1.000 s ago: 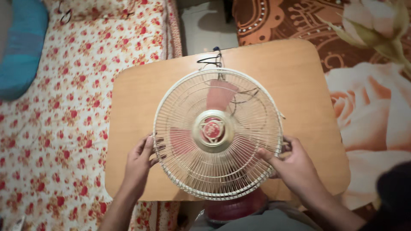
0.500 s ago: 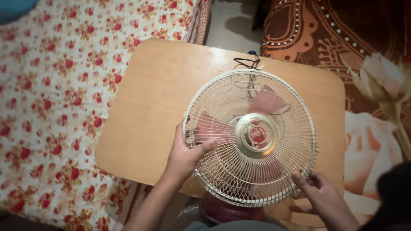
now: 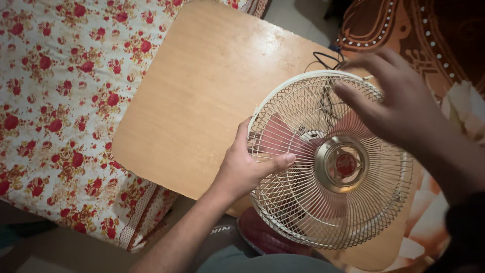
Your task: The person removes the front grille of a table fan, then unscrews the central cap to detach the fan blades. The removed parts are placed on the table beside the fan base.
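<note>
A table fan with a cream wire guard [image 3: 303,202] and red blades lies face up on a small wooden table [image 3: 202,96]. A round cap with a red centre [image 3: 346,164] sits at the guard's middle. My left hand [image 3: 247,169] grips the guard's left rim, thumb laid across the wires. Over the upper right part of the guard hovers my right hand [image 3: 391,98], fingers spread and holding nothing. The fan's red base [image 3: 262,235] shows below the guard, near my lap.
A black cord [image 3: 326,59] runs from the fan's far side across the table. A bedsheet with red flowers [image 3: 55,101] covers the bed on the left. A brown patterned blanket [image 3: 399,25] lies at the upper right.
My right hand let go of the guard's lower right rim and rose over its upper right part. My left hand kept its grip on the left rim. The view swung left.
</note>
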